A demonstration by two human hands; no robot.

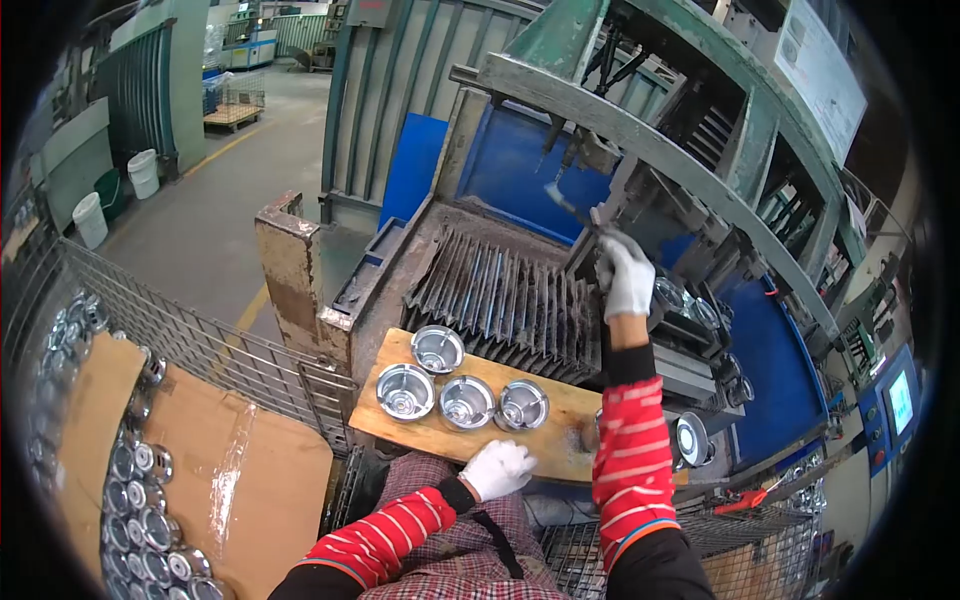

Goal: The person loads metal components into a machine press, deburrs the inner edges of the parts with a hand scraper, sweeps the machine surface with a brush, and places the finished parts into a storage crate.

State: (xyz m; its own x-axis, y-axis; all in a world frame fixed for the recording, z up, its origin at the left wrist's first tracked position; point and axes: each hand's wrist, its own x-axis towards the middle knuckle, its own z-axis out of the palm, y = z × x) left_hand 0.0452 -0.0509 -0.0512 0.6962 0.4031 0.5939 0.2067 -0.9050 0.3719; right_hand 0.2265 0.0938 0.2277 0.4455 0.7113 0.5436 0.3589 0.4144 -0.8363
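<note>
My right hand [628,272], in a white glove, is raised in front of the machine. Its fingers are closed on a thin tool [566,200] with a pale, brush-like tip that points up and left; the grip itself is partly hidden. My left hand [498,470], also gloved, is curled closed at the front edge of a wooden board [560,437], with nothing visible in it. Just beyond it, several shiny metal cups stand open side up on the board; the nearest is a cup [523,405], with another cup [466,402] to its left.
Ribbed bellows [510,300] lie behind the board, under the green machine frame [640,130]. More metal parts [690,440] sit at the right fixture. A wire basket [200,325] at left holds cardboard [240,470] and stacked cups [150,530]. A control screen [900,402] stands far right.
</note>
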